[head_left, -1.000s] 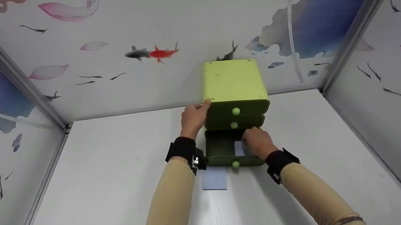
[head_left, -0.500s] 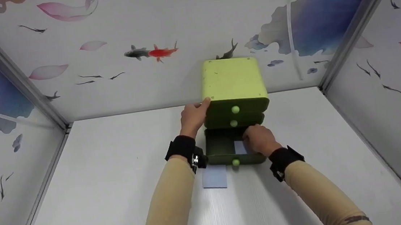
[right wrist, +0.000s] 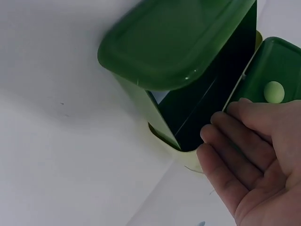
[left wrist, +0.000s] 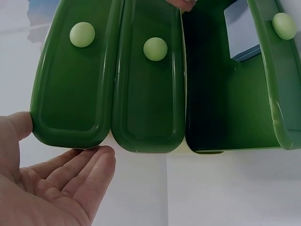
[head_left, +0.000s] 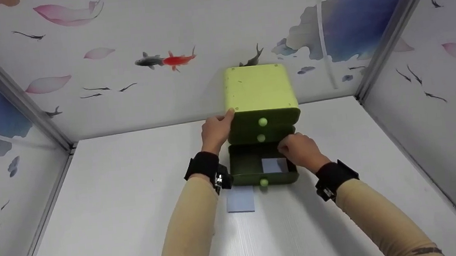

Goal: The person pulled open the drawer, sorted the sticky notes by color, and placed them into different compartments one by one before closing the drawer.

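A small chest of drawers [head_left: 259, 87], light green on top with dark green fronts, stands against the back wall. Its bottom drawer [head_left: 243, 179] is pulled out; the two above are closed. At the right inside the drawer lies a pale blue pad [head_left: 274, 165] that looks like sticky notes. My left hand [head_left: 217, 132] rests against the chest's left side, thumb at the upper front corner, fingers nearly straight. Over the drawer's right rear edge hovers my right hand [head_left: 302, 149], its loosely bent fingers [right wrist: 223, 172] holding nothing.
Another flat pale blue square [head_left: 240, 200] lies on the white tabletop [head_left: 135, 202] before the drawer, partly covered by its front. Round light green knobs [head_left: 264, 182] stick out from the drawer fronts. Printed wall panels [head_left: 161, 22] enclose the table at back and sides.
My right hand has drawn back to the right, off the pad, which now shows more fully in the drawer. The left hand keeps its place on the chest. The view has shifted slightly.
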### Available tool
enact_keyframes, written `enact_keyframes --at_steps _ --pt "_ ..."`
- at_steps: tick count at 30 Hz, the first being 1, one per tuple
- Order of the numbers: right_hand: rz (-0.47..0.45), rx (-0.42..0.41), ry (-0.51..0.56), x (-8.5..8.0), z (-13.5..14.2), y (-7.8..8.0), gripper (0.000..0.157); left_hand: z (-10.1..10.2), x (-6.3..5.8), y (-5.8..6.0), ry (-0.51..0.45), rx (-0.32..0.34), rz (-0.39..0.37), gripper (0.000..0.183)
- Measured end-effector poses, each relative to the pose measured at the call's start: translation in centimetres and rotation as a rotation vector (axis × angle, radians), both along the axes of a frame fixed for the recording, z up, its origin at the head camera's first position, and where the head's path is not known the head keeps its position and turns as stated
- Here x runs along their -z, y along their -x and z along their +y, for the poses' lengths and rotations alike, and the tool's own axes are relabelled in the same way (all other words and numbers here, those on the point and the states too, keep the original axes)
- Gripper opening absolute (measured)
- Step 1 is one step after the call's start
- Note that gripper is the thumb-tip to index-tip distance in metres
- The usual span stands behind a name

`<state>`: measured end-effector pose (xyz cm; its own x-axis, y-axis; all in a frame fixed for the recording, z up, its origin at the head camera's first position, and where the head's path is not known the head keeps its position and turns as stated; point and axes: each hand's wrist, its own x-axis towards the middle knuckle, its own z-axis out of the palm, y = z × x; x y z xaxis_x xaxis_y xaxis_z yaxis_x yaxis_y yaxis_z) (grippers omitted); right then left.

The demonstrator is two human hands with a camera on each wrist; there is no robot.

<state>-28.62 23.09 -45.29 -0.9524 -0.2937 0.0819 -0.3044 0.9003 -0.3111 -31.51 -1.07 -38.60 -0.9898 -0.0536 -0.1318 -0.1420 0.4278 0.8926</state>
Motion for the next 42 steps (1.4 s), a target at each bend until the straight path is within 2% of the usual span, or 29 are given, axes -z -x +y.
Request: enact_keyframes --at_steps 3,7,9,16,21,24,28,31,34,37,39,42 --pt "0.016 -0.001 -0.002 -0.3 0.4 -0.2 0.036 0.0 0.0 0.1 0.008 0.006 -0.003 0.061" --pt "0.037 0.024 -0.006 -0.7 1.2 -0.7 0.017 0.0 0.1 0.2 0.005 0.006 0.001 0.061" --pt "0.047 0.039 0.003 -1.0 1.6 -0.8 0.012 0.0 0.1 0.2 0.005 0.006 0.007 0.061" --pt "0.021 0.094 -0.003 -1.9 3.0 -0.8 0.020 -0.2 0.4 0.1 0.017 0.012 0.007 0.063" --pt "-0.008 0.160 0.044 -2.7 4.1 -0.6 0.028 -0.8 0.8 -0.2 -0.008 0.046 0.017 0.060" --pt "-0.025 0.197 0.097 -3.4 4.7 -0.3 0.032 -1.4 1.3 -0.4 0.042 0.046 0.066 0.052" --pt "-0.023 0.246 0.156 -4.5 5.2 0.1 0.036 -2.6 2.5 -1.0 0.161 0.022 0.135 0.038" --pt "-0.030 0.278 0.196 -5.3 5.4 0.5 0.040 -3.6 3.7 -2.0 0.253 0.038 0.135 0.028" --pt "-0.045 0.302 0.235 -6.1 5.5 0.7 0.043 -4.3 4.9 -3.4 0.374 0.107 0.104 0.027" --pt "-0.067 0.306 0.262 -6.7 5.5 0.9 0.049 -4.6 6.2 -4.9 0.532 0.238 0.069 0.024" --pt "-0.094 0.307 0.281 -7.0 5.4 0.9 0.055 -4.7 7.0 -5.8 0.626 0.335 0.081 0.022" --pt "-0.152 0.306 0.328 -7.4 5.2 1.0 0.061 -4.6 8.1 -7.0 0.711 0.471 0.122 0.020"
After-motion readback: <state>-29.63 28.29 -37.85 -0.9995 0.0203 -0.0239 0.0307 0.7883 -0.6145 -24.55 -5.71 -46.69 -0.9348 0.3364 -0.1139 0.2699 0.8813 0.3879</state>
